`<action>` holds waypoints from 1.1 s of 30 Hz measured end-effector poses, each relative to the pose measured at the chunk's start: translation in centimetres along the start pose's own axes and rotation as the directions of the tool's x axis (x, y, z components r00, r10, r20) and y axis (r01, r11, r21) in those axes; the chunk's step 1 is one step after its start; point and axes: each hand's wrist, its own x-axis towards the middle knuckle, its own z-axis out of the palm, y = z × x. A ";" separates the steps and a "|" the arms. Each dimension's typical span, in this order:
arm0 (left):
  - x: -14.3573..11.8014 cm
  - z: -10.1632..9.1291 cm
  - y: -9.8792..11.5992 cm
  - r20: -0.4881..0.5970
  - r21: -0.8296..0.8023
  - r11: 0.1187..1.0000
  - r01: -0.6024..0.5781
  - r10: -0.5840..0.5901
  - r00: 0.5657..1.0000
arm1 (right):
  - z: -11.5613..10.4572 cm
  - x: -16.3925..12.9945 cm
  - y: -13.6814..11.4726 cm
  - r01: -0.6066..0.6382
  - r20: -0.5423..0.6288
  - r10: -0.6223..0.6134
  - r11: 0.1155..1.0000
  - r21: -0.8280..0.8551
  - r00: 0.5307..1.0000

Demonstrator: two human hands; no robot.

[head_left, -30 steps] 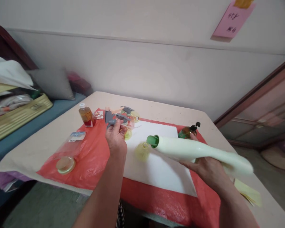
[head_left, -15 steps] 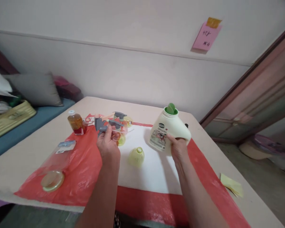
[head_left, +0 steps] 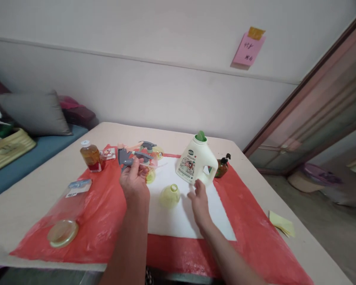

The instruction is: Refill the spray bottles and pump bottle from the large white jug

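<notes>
My left hand point(head_left: 134, 183) grips a grey spray trigger head point(head_left: 125, 156) over the red plastic sheet point(head_left: 106, 213). My right hand point(head_left: 199, 200) hovers with fingers apart over the white sheet point(head_left: 192, 217), just below a pale green detergent jug point(head_left: 195, 162) that stands upright with its green cap open. A small yellow bottle point(head_left: 169, 195) sits between my hands. Two more spray bottles with grey triggers point(head_left: 150, 149) lie behind my left hand.
An amber bottle with a white cap point(head_left: 90, 155) stands at the left. A brown pump bottle point(head_left: 222, 167) is behind the jug. A clear bag with a round lid point(head_left: 62, 232) lies front left. Yellow notes point(head_left: 281, 225) rest on the table point(head_left: 26, 206) at right. A pink note point(head_left: 247, 48) hangs on the wall.
My right hand carried the detergent jug from lying sideways to upright, set it on the white sheet and let go. My left hand kept holding the trigger head.
</notes>
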 end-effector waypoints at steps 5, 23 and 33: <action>-0.3 0.1 0.2 0.034 0.003 1.000 0.013 -0.014 0.999 | 3.6 -4.6 1.1 0.036 0.176 -0.015 0.992 -0.120 0.984; -1.2 0.3 -0.8 0.255 0.248 0.966 -0.075 0.010 0.967 | 0.8 -0.8 -3.8 0.327 0.247 -0.255 0.892 -0.314 0.935; -3.1 1.0 -3.1 0.307 0.386 0.906 0.175 -0.305 0.902 | -2.3 -2.0 -7.5 0.430 0.188 -0.393 0.873 -0.232 0.900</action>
